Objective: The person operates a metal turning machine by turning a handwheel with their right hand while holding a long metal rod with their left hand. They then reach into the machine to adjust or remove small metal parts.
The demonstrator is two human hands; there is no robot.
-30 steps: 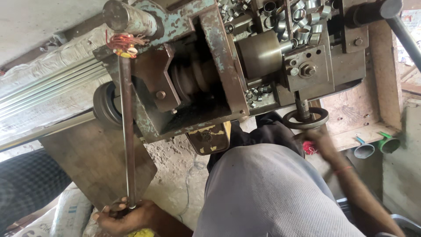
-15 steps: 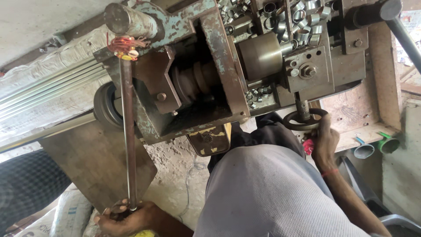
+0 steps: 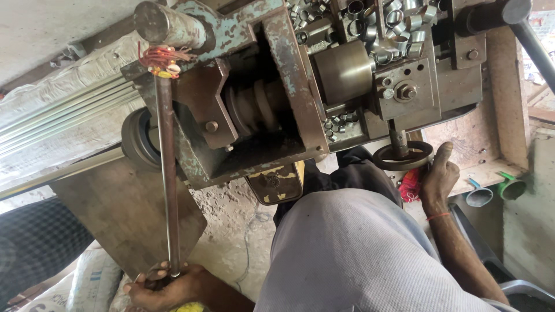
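I look down over a worn metal lathe-like machine (image 3: 277, 104) with chipped blue-green paint. My left hand (image 3: 165, 286) at the bottom left grips the lower end of a long rusty lever rod (image 3: 167, 185) that runs up to the machine's top left. My right hand (image 3: 437, 176) rests against the rim of a small dark handwheel (image 3: 403, 156) under the tool slide, thumb up against it. Several short metal rings (image 3: 393, 23) lie piled on top of the machine. My grey-clad torso fills the bottom middle.
Long metal bars (image 3: 63, 115) lie along the left. A flat steel plate (image 3: 127, 214) leans below the pulley. A grey funnel (image 3: 478, 195) and a green one (image 3: 511, 188) sit at the right. A black lever (image 3: 535, 43) juts at top right.
My right hand has come up from beside my body to the handwheel and settled on its rim. The left hand stays on the rod's end.
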